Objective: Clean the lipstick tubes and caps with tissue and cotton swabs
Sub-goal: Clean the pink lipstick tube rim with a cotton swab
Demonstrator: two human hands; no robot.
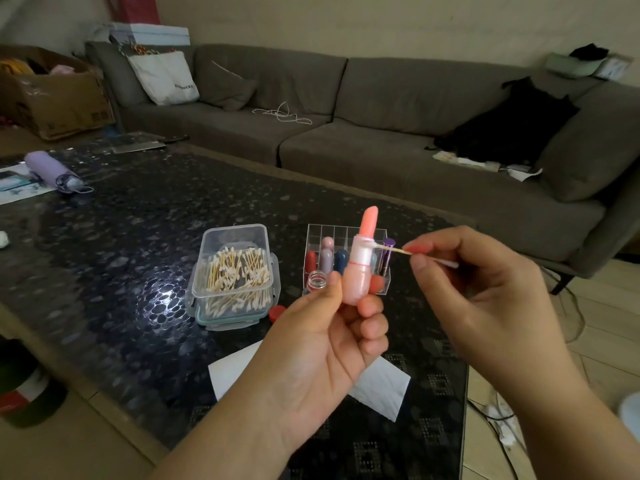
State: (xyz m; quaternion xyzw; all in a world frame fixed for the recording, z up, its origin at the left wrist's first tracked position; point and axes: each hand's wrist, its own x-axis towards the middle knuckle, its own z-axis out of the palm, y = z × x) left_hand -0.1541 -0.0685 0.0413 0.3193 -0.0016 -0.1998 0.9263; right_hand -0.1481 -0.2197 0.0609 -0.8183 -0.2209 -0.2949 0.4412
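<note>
The pink lipstick tube (360, 271) is uncapped and held upright above the tabletop's near right area; its coral bullet is extended above a pale pink collar and a rounded glossy base. A cotton swab (408, 252) lies nearly level, its white tip touching the collar's right side. Behind the tube, a clear divided organizer (346, 237) holds several capped lipsticks in red, mauve, blue and purple. Left of the organizer stands a clear box of cotton swabs (235, 275), with a small open glass jar (317, 280) and a red cap (277, 312) between them. A white tissue (377, 386) lies flat near the tabletop's front edge. The dark patterned tabletop (138, 237) faces a grey sofa (346, 116). The left hand (329, 344) grips the tube's base, thumb on the left, fingers curled on the right. The right hand (485, 289) pinches the swab's wooden stick between thumb and forefinger.
</note>
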